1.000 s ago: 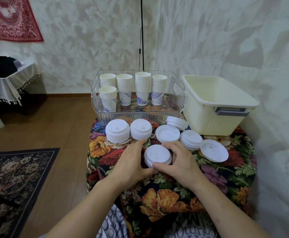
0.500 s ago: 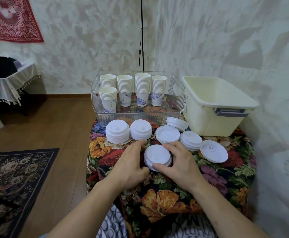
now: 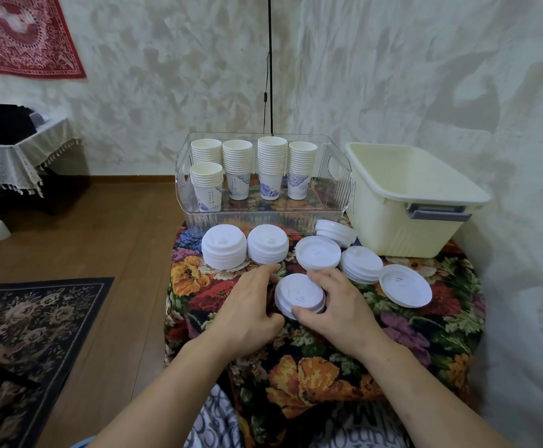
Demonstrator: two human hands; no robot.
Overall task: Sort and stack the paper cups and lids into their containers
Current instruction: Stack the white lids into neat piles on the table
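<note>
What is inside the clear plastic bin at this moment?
The clear bin holds five stacks of paper cups, four in back, one shorter at front left. No lids appear in it. The floral cloth shows through its floor.

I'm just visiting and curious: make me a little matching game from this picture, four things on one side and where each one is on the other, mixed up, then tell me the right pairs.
Things:
1. cup stacks
2. cream tub
3. lid stack between the hands
4. red cloth

Places:
A. hanging on the wall, upper left
B. inside the clear bin
C. on the flowered tablecloth, gripped by the left hand and right hand
D. at the table's right, nothing visible inside

Pairs: 1-B, 2-D, 3-C, 4-A
</note>
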